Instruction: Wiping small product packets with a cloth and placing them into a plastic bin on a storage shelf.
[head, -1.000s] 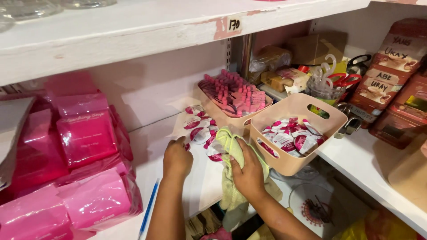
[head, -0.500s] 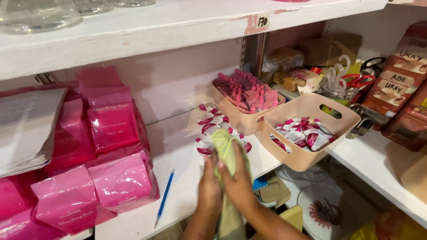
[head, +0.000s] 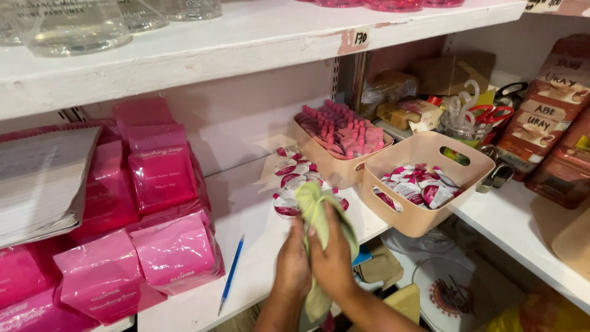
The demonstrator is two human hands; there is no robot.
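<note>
My left hand point(head: 291, 266) and my right hand point(head: 332, 261) are pressed together around a pale green cloth point(head: 317, 206) at the front of the white shelf point(head: 252, 246). The cloth's top sticks up above my fingers and its tail hangs below the shelf edge. Just behind the cloth lies a pile of small pink-and-white sachets point(head: 290, 175). A beige basket point(head: 418, 218) to the right holds more of the same sachets point(head: 415, 184).
A second beige tray point(head: 332, 166) carries pink pieces. Pink foil pouches point(head: 163, 203) are stacked at the left, with a blue pen point(head: 231, 275) lying by them. Red scissors, jars and brown tins point(head: 541, 123) crowd the right. Glass jars point(head: 74, 24) stand on the upper shelf.
My left hand left the sachet pile and joined my right hand on the cloth. The cloth went from lying on the shelf to being bunched upright between both hands.
</note>
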